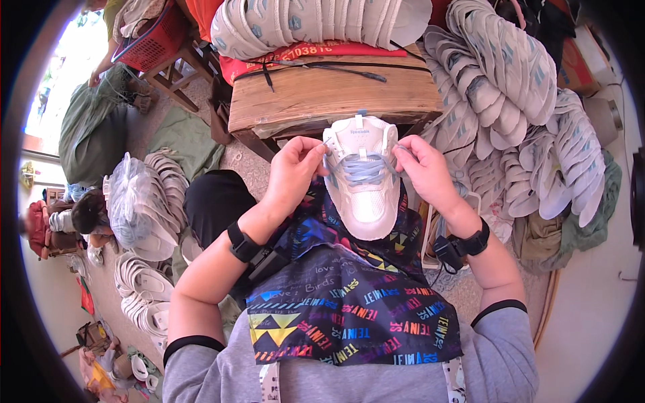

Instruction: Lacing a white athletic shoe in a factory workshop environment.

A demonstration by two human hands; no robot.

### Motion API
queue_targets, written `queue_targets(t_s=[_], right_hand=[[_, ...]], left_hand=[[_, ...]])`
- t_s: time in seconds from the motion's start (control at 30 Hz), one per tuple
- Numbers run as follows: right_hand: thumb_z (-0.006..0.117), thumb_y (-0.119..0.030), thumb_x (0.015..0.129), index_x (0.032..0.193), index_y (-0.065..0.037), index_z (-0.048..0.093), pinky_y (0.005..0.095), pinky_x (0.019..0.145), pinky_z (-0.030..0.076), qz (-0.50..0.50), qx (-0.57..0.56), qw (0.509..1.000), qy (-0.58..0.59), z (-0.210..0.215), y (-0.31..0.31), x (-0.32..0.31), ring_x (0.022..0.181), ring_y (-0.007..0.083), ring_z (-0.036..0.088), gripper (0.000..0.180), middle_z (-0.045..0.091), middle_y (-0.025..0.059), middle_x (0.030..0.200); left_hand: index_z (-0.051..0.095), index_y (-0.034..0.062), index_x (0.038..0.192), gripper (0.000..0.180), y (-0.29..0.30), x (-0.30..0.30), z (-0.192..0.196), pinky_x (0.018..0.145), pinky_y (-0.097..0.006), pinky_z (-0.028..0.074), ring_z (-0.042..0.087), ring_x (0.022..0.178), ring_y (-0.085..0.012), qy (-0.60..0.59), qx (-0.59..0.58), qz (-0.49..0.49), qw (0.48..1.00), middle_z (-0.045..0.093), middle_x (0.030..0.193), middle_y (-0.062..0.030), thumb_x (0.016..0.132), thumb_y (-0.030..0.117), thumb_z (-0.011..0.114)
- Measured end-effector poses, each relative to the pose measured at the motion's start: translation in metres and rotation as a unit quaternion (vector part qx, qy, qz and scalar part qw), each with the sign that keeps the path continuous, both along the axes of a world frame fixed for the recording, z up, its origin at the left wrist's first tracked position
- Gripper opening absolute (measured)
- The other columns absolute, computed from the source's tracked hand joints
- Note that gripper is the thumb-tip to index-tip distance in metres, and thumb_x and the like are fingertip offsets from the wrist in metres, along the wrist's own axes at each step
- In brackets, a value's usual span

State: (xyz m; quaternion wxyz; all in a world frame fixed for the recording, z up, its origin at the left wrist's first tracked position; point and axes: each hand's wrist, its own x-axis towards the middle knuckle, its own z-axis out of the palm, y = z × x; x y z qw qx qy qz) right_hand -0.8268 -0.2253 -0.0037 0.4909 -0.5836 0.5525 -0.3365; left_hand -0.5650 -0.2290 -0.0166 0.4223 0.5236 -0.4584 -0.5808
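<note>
A white sneaker upper (367, 209) with pale blue laces (363, 169) rests toe toward me on my lap, in front of the wooden bench. Its tongue (361, 137) stands up at the far end. My left hand (295, 166) is at the shoe's left eyelet edge, thumb and forefinger pinched on the lace. On the opposite eyelet edge my right hand (424, 168) pinches the lace in the same way. Between them, the laces cross the shoe's middle in several rows. The lace tips are hidden by my fingers.
The wooden bench (336, 94) carries a row of nested white uppers (322, 23) and a dark cord (336, 66). Stacked uppers (497, 67) hang at the right; others (142, 289) lie on the floor at the left, near a plastic-wrapped bundle (134, 201). Another person (94, 134) sits at the far left.
</note>
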Motion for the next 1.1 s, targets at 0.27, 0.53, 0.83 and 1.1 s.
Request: queue_targets(t_s=[0.27, 0.53, 0.83, 1.1], right_hand=[[0.057, -0.018, 0.095, 0.085, -0.003, 0.064, 0.0232, 0.063, 0.042, 0.126, 0.015, 0.989, 0.07, 0.015, -0.016, -0.012, 0.068, 0.0053, 0.051, 0.019, 0.06, -0.0033, 0.075], [0.061, -0.019, 0.079, 0.069, -0.002, 0.064, 0.0361, 0.057, 0.045, 0.207, -0.059, 0.928, 0.304, 0.038, -0.041, 0.002, 0.059, 0.0212, 0.058, 0.02, 0.059, 0.0091, 0.06], [0.061, -0.014, 0.074, 0.073, -0.007, 0.067, 0.0402, 0.068, 0.046, 0.43, -0.209, 0.692, 0.541, 0.063, -0.045, 0.015, 0.08, 0.0312, 0.064, 0.01, 0.065, 0.0111, 0.072], [0.07, -0.016, 0.073, 0.097, -0.006, 0.053, 0.0412, 0.076, 0.048, 0.405, -0.39, 0.743, 0.364, 0.068, -0.062, 0.009, 0.097, 0.0296, 0.059, 0.031, 0.055, 0.0084, 0.106]], left_hand=[[0.062, 0.0023, 0.093, 0.015, 0.004, 0.0, -0.001, 0.059, -0.021, 0.04, 0.049, 0.064, -0.0043, -0.073, 0.021, -0.067, 0.995, 0.059, 0.076, 0.0028, 0.096, 0.017, 0.06], [0.062, 0.0048, 0.08, 0.012, 0.002, -0.005, 0.002, 0.057, -0.02, 0.036, 0.047, 0.063, -0.0042, -0.06, 0.103, -0.064, 0.991, 0.056, 0.07, 0.0046, 0.087, 0.014, 0.065], [0.059, 0.0019, 0.082, 0.009, -0.011, -0.006, 0.023, 0.066, -0.04, 0.05, 0.06, 0.071, -0.0313, -0.395, -0.316, -0.151, 0.849, 0.06, 0.077, -0.0139, 0.083, 0.01, 0.064], [0.058, 0.005, 0.099, 0.026, -0.048, 0.013, 0.051, 0.082, -0.039, 0.049, 0.058, 0.096, -0.0312, -0.319, -0.346, -0.362, 0.804, 0.051, 0.108, -0.0103, 0.075, 0.002, 0.069]])
